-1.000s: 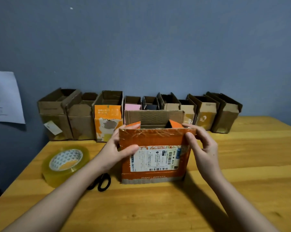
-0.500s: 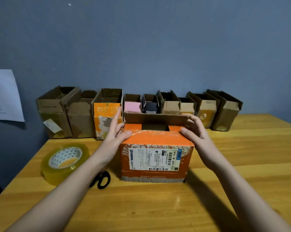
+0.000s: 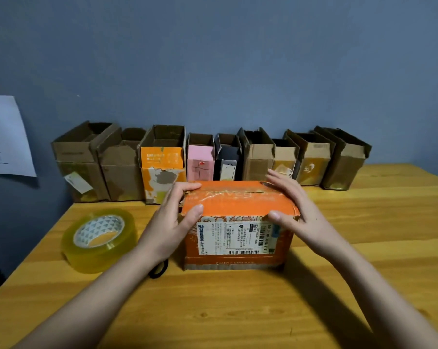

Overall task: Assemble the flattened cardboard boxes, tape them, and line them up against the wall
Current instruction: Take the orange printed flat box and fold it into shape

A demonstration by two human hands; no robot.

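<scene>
Orange box (image 3: pixel 238 222) on the table (image 3: pixel 238 311), flaps folded down. Left hand (image 3: pixel 172 222) and right hand (image 3: pixel 296 210) curled over its top corners, thumbs on the front. Tape roll (image 3: pixel 99 239) just left of the left fingers (image 3: pixel 185 188). Row of boxes (image 3: pixel 210 157) at the wall, beyond the fingertips.

The orange box (image 3: pixel 238 224) at the centre carries a white shipping label (image 3: pixel 234 239) with black print and barcodes, over a pale band with orange line drawing; its lower edge shows raw brown cardboard. The tabletop (image 3: pixel 238 311) is honey-yellow wood with darker grain lines. The tape roll (image 3: pixel 99 239) is clear yellowish, its core white with a grey triangle pattern. Along the blue-grey wall (image 3: pixel 238 59), the row of boxes (image 3: pixel 313 159) is mostly plain brown; one is orange and white with torn brown patches (image 3: pixel 162 170), one pink (image 3: pixel 200 163), one black (image 3: pixel 227 159). A white paper sheet (image 3: pixel 6 137) hangs at left.
</scene>
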